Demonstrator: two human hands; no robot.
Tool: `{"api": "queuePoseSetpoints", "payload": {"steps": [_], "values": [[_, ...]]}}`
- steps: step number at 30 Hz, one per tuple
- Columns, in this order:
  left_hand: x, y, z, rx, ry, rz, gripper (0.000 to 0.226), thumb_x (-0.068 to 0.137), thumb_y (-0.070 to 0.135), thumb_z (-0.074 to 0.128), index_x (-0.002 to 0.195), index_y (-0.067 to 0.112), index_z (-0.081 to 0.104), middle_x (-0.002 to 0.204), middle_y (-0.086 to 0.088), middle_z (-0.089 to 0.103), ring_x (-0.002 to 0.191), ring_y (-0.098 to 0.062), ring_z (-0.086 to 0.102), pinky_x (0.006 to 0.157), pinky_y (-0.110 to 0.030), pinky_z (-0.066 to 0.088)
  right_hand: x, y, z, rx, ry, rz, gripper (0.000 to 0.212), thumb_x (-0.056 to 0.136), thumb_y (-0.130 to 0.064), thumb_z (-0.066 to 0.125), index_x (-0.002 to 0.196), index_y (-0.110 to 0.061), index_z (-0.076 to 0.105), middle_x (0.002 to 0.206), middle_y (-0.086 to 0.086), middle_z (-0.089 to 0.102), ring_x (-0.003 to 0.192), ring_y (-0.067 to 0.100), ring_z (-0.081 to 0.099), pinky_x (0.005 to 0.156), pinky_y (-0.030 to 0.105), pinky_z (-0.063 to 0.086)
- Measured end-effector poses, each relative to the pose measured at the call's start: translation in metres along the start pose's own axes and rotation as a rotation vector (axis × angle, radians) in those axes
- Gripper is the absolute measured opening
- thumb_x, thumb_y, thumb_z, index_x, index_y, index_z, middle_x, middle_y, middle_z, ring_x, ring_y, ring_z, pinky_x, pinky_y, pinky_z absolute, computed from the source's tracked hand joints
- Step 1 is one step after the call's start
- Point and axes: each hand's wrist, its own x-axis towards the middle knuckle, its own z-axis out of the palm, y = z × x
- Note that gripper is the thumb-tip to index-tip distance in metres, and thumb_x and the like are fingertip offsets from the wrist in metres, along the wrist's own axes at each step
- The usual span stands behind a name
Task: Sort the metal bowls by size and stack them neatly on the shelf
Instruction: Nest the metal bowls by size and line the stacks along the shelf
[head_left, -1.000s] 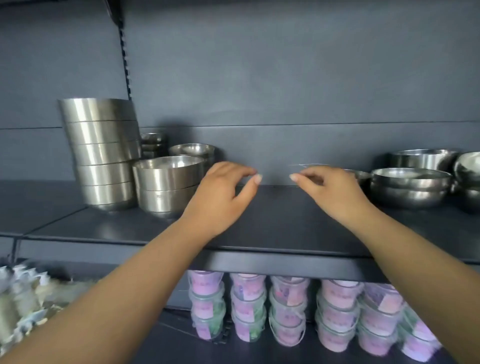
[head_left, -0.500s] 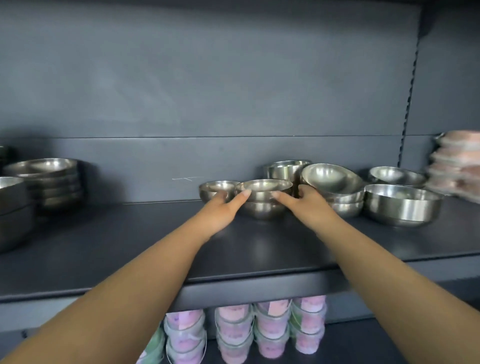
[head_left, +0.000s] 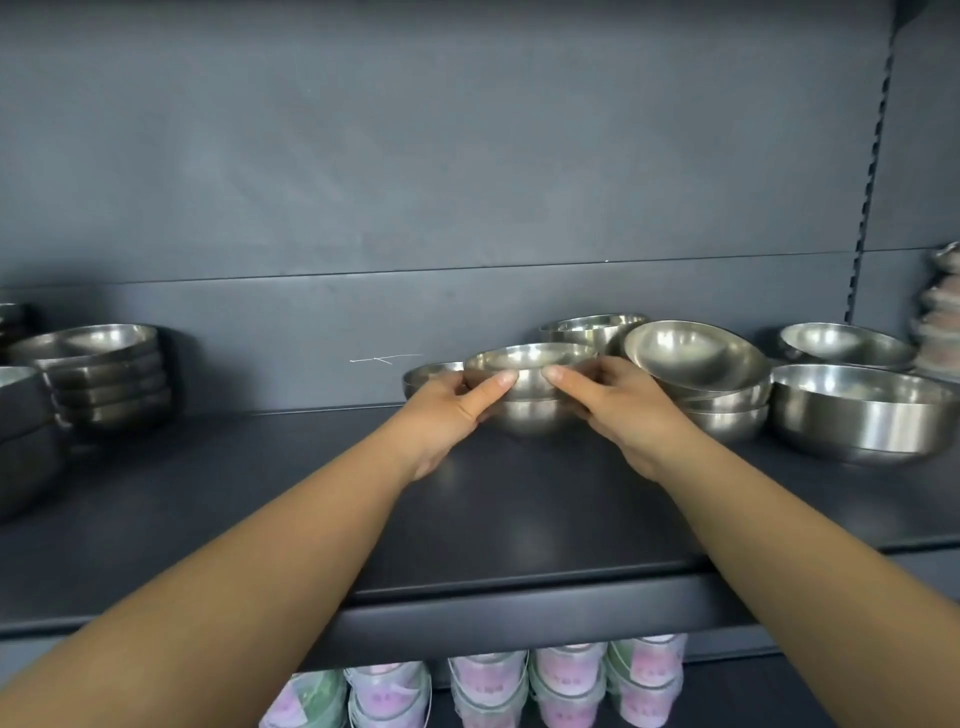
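Note:
A small stack of two metal bowls (head_left: 530, 410) sits mid-shelf on the dark shelf (head_left: 260, 509). My left hand (head_left: 452, 410) grips its left side and my right hand (head_left: 618, 405) grips its right side, thumbs on the upper rim. A small bowl (head_left: 426, 375) peeks out behind my left hand. To the right a tilted bowl (head_left: 696, 353) rests on a short stack (head_left: 727, 415), with a large bowl (head_left: 862, 410) further right and two more bowls (head_left: 592, 327) (head_left: 841, 343) behind.
At the left stands a stack of medium bowls (head_left: 104, 374) and, at the frame's edge, larger bowls (head_left: 21, 431). Pink-labelled plastic tubs (head_left: 519, 686) fill the shelf below. Blurred pink packages (head_left: 940, 322) lie at the far right.
The view swung right from the tall stacks to the bowls on the right. Both hands, empty a second ago, reached the small stack and now close on its two sides.

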Motion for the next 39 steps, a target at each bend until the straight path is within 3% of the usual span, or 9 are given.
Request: {"api": "queuePoseSetpoints", "payload": {"steps": [8,10,14,16,20,26,30,35,39], "values": [[-0.017,0.055,-0.104,0.185,0.153,0.241,0.012,0.087,0.029,0.058,0.094,0.021,0.062,0.097,0.002,0.064,0.096,-0.012,0.060,0.094,-0.022,0.043,0.016,-0.073,0.082,0.086,-0.130,-0.183,0.017,0.073,-0.035,0.071,0.082,-0.023,0.064,0.094,-0.006,0.069,0.098,0.012,0.063,0.092,0.030,0.048],[-0.023,0.062,-0.143,0.291,0.195,0.266,0.020,0.088,0.031,0.057,0.100,0.016,0.063,0.083,0.007,0.064,0.079,-0.003,0.060,0.079,-0.013,0.044,0.020,-0.085,0.116,0.116,-0.190,-0.192,0.014,0.076,-0.034,0.070,0.081,-0.022,0.064,0.092,-0.007,0.069,0.094,0.010,0.063,0.090,0.027,0.048],[-0.037,0.070,-0.220,0.458,0.332,0.192,0.024,0.087,0.038,0.056,0.072,0.020,0.056,0.040,0.018,0.049,0.038,0.004,0.046,0.046,-0.006,0.033,0.034,-0.103,0.194,0.241,-0.320,-0.192,0.008,0.082,-0.023,0.066,0.078,-0.020,0.060,0.082,-0.007,0.065,0.072,0.001,0.061,0.068,0.009,0.050],[-0.044,0.071,-0.260,0.514,0.408,0.162,0.027,0.086,0.043,0.057,0.073,0.019,0.058,0.047,0.017,0.055,0.047,0.004,0.051,0.053,-0.010,0.039,0.043,-0.112,0.235,0.261,-0.382,-0.179,0.008,0.083,-0.025,0.065,0.078,-0.020,0.060,0.080,-0.009,0.064,0.069,0.000,0.059,0.059,0.007,0.046],[-0.050,0.070,-0.328,0.544,0.505,0.064,0.048,0.081,0.050,0.059,0.108,0.011,0.065,0.103,-0.006,0.068,0.099,-0.023,0.061,0.100,-0.035,0.043,0.062,-0.124,0.310,0.284,-0.468,-0.147,0.010,0.083,-0.028,0.064,0.080,-0.020,0.058,0.079,-0.009,0.063,0.070,0.003,0.059,0.058,0.010,0.045],[-0.044,0.045,-0.396,0.482,0.557,-0.089,0.066,0.063,0.062,0.069,0.103,0.009,0.067,0.105,-0.009,0.069,0.103,-0.027,0.061,0.102,-0.037,0.042,0.091,-0.112,0.387,0.231,-0.570,-0.103,0.008,0.084,-0.029,0.063,0.080,-0.023,0.059,0.079,-0.010,0.060,0.076,0.006,0.057,0.065,0.016,0.041],[-0.032,0.030,-0.408,0.394,0.532,-0.140,0.032,0.080,0.038,0.066,0.096,0.010,0.064,0.093,-0.004,0.066,0.095,-0.019,0.060,0.098,-0.030,0.042,0.109,-0.095,0.406,0.176,-0.589,-0.104,0.006,0.084,-0.028,0.063,0.080,-0.024,0.061,0.087,-0.011,0.064,0.086,0.004,0.058,0.094,0.025,0.038],[-0.025,0.007,-0.425,0.407,0.520,-0.228,0.073,0.057,0.061,0.074,0.110,0.011,0.064,0.115,-0.009,0.066,0.112,-0.025,0.057,0.106,-0.039,0.039,0.119,-0.076,0.425,0.114,-0.607,-0.052,0.009,0.082,-0.031,0.065,0.085,-0.024,0.061,0.098,-0.007,0.065,0.100,0.010,0.057,0.093,0.024,0.036],[-0.022,-0.006,-0.428,0.397,0.485,-0.292,0.033,0.076,0.043,0.069,0.095,0.017,0.063,0.120,-0.011,0.064,0.116,-0.026,0.055,0.103,-0.036,0.039,0.122,-0.063,0.431,0.012,-0.576,-0.081,0.038,0.078,-0.037,0.068,0.109,-0.017,0.063,0.111,-0.001,0.066,0.107,0.014,0.058,0.091,0.023,0.038]]}}
